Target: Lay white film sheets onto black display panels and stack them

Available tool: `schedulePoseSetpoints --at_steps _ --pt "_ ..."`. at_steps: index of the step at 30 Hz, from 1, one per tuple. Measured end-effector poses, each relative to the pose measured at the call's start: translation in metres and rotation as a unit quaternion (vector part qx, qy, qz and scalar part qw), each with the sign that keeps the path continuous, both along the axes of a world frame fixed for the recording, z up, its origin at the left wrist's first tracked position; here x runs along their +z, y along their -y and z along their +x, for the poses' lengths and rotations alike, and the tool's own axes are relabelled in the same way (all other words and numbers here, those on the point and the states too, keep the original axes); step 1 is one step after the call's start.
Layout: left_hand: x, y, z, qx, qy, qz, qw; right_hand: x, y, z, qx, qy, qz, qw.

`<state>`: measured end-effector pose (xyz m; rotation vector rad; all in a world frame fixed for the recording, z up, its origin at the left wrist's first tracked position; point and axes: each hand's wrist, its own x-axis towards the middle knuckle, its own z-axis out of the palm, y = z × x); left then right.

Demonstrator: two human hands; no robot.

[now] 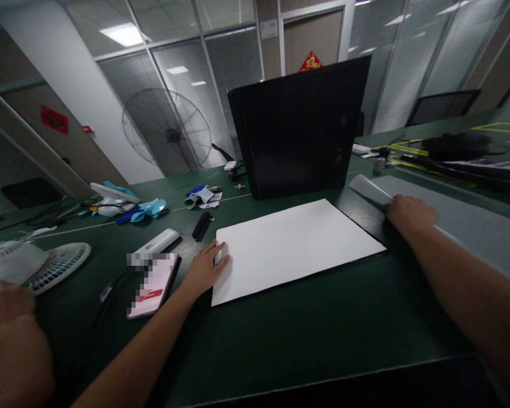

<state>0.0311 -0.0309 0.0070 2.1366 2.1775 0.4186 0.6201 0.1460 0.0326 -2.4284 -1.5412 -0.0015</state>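
A flat white rectangular panel (293, 249) with a thin dark edge lies on the green tabletop. My left hand (206, 266) rests at its left edge, thumb and fingers apart, the fingertips touching its surface. To the right of the panel, my right hand (410, 214) has its fingers closed on the near-left edge of a greyish plastic sheet (463, 209). That sheet curls up beside the hand and spreads flat toward the right. My right fingertips are partly hidden.
Behind the panel stands a large black upright board (301, 130). At left are a phone (155, 286), a white stick-shaped device (157, 242), a small black object (201, 225) and a white fan head (55, 266). Another person's hand (12, 340) is at lower left. Cables (459, 164) lie far right.
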Motion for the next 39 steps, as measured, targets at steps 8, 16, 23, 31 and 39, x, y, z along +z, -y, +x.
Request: schedulePoseSetpoints --at_steps 8,16,23,31,39 --pt "-0.001 0.0 0.0 -0.008 -0.007 0.007 1.0 0.055 0.03 0.001 -0.063 0.088 0.244 0.964" --pt "0.003 0.002 0.004 0.003 -0.011 -0.006 1.0 0.058 0.073 -0.102 0.377 0.112 0.49 0.778" --pt "0.007 0.001 -0.001 -0.02 0.026 0.011 0.999 0.004 0.107 -0.197 0.697 0.024 0.075 0.713" --pt "0.012 0.001 -0.001 0.058 0.133 0.028 0.989 0.003 0.111 -0.194 0.698 -0.064 -0.038 0.712" --pt "0.016 0.001 0.006 0.043 0.048 0.001 0.998 0.006 0.122 -0.203 0.705 -0.091 -0.064 0.7"
